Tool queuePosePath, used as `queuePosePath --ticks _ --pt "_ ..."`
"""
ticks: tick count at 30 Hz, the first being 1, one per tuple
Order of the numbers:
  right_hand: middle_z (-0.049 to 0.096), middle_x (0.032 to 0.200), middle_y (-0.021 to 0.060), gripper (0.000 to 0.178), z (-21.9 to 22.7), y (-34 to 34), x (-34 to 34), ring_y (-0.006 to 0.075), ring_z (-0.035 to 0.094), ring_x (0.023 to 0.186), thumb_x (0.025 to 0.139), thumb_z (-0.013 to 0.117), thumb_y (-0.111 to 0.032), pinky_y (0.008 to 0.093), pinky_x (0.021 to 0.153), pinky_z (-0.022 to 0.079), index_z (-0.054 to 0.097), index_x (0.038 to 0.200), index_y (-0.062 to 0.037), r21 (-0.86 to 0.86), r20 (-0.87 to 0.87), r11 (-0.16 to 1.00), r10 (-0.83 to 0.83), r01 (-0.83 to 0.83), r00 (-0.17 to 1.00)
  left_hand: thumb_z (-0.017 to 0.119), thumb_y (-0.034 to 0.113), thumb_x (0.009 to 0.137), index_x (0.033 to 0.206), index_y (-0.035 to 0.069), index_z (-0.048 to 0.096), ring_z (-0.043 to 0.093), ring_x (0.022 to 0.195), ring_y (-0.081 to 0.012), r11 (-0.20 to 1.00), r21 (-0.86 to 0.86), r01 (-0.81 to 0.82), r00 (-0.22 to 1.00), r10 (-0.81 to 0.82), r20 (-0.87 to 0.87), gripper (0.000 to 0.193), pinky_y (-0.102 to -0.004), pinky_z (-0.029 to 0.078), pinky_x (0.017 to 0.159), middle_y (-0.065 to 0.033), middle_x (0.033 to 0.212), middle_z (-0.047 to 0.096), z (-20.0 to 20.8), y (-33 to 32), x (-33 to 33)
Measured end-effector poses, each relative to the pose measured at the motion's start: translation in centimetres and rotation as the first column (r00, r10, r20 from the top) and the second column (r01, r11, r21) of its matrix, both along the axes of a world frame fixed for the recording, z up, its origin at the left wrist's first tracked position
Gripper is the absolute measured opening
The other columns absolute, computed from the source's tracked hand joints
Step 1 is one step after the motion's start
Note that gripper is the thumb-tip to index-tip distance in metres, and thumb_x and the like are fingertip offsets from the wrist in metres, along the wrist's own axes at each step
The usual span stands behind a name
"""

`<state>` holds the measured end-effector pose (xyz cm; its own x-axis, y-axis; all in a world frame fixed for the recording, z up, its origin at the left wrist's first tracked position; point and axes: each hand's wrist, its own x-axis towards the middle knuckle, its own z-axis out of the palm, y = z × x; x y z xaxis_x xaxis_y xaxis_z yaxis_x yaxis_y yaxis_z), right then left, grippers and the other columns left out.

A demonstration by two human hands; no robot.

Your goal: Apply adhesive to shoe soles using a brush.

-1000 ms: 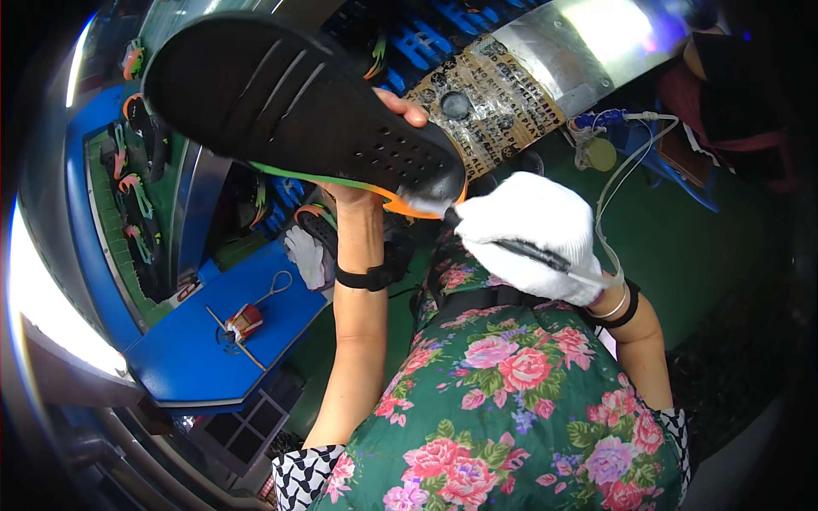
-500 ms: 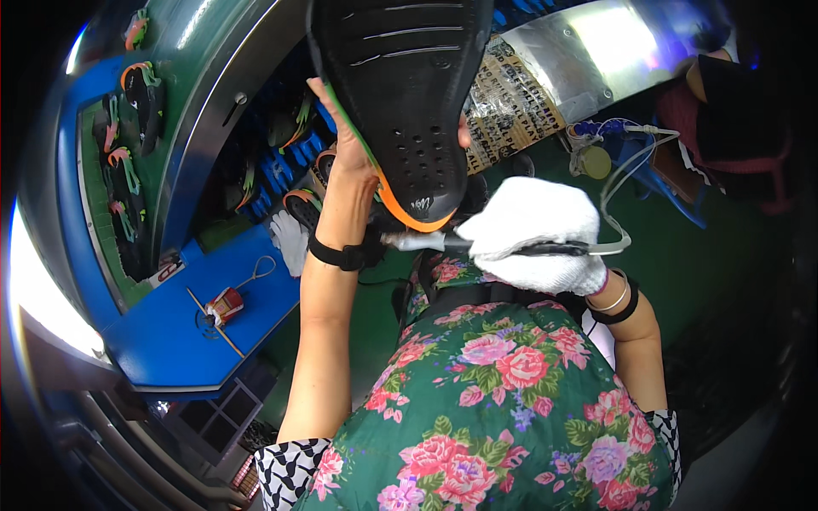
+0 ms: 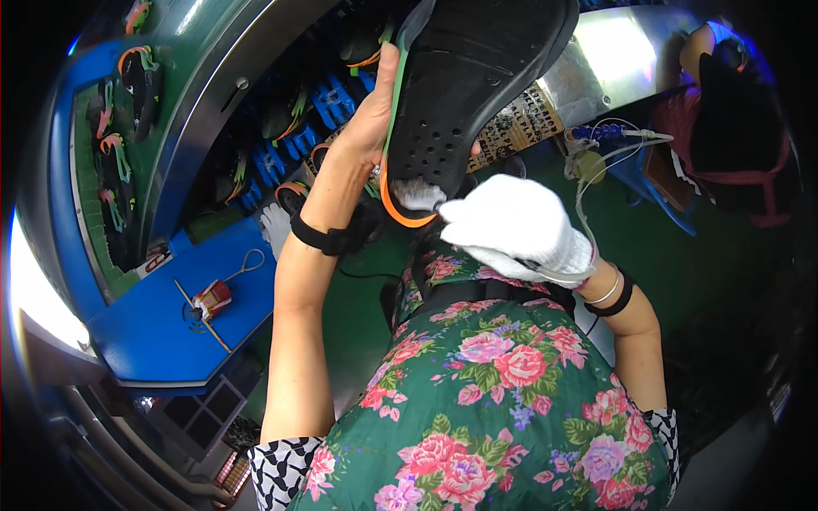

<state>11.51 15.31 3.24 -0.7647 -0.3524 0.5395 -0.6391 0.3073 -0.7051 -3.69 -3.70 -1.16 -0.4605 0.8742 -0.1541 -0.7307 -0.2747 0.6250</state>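
A black shoe sole [image 3: 469, 94], with a group of small holes near its heel and an orange and green rim, is held up in front of me. My bare left hand [image 3: 373, 117] is closed around it, the thumb along its left side and a fingertip showing at its right edge. My right hand [image 3: 515, 226], in a white knit glove, is closed on a brush [image 3: 419, 196]. The brush's pale bristles lie against the heel end of the sole, inside the orange rim. A thin tube runs to the gloved hand; the glove hides most of the handle.
On the left, a blue table [image 3: 141, 341] carries a small red container [image 3: 211, 300] with a stick across it. More soles [image 3: 141, 89] lie on a green conveyor at far left. A white glove [image 3: 275, 226] hangs near the table. Tubing [image 3: 626, 136] and a metal surface [image 3: 615, 60] are at right.
The sole has tilted and shifted right at its upper end. The brush has moved up and left, from below the heel edge onto the heel surface.
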Motion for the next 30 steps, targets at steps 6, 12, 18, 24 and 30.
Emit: queuePosePath --ticks 6,12,18,24,30 --pt "0.077 0.095 0.0108 0.020 0.7 0.5 -0.7 0.0260 0.073 0.080 0.074 0.084 -0.005 0.0367 0.072 0.057 0.079 0.094 -0.0056 -0.299 0.247 0.949 0.177 -0.098 0.953 0.035 0.079 0.094 0.139 -0.001 0.055 0.075 0.089 -0.0341 0.972 -0.169 0.164 0.985 -0.153 0.076 0.094 -0.0469 0.065 0.077 -0.0230 0.112 0.071 -0.1 -0.9 -0.2" --pt "0.074 0.102 0.0074 0.025 0.0 0.3 -1.2 0.0278 0.069 0.086 0.080 0.078 -0.009 0.0381 0.075 0.056 0.076 0.105 -0.0108 -0.065 0.113 0.952 0.304 -0.298 0.946 0.048 0.070 0.098 0.144 0.000 0.052 0.065 0.118 -0.0198 0.809 -0.587 0.027 0.990 -0.104 -0.099 0.084 -0.0290 0.057 0.094 -0.0189 0.131 0.063 1.3 0.0 0.5" --pt "0.077 0.096 0.0098 0.019 0.3 0.4 -1.6 0.0254 0.072 0.084 0.076 0.082 -0.004 0.0359 0.075 0.056 0.079 0.095 -0.0072 -0.203 0.229 0.963 0.224 -0.179 0.947 0.043 0.075 0.096 0.150 0.002 0.045 0.066 0.119 -0.0270 0.783 -0.621 0.019 0.989 -0.108 -0.105 0.091 -0.0378 0.060 0.092 -0.0218 0.134 0.062 0.0 -0.8 -0.2" --pt "0.077 0.097 0.0140 0.015 0.4 2.4 -1.8 0.0222 0.074 0.090 0.079 0.081 0.001 0.0338 0.081 0.058 0.078 0.094 -0.0003 -0.318 0.415 0.901 -0.146 0.294 0.898 0.029 0.065 0.104 0.147 0.004 0.049 0.072 0.102 -0.0354 0.975 -0.162 -0.154 0.870 0.212 0.445 0.077 -0.0524 0.061 0.090 -0.0219 0.126 0.068 -1.4 -0.4 2.7" --pt "0.076 0.099 0.0128 0.021 1.5 3.2 -2.8 0.0272 0.072 0.088 0.080 0.079 -0.001 0.0364 0.079 0.057 0.076 0.101 -0.0034 -0.138 0.158 0.956 -0.237 0.259 0.959 0.037 0.040 0.109 0.145 0.003 0.050 0.049 0.139 -0.0299 0.938 -0.085 -0.336 0.911 0.346 0.225 0.053 -0.0506 0.035 0.120 -0.0156 0.149 0.053 -3.9 -1.1 8.3"
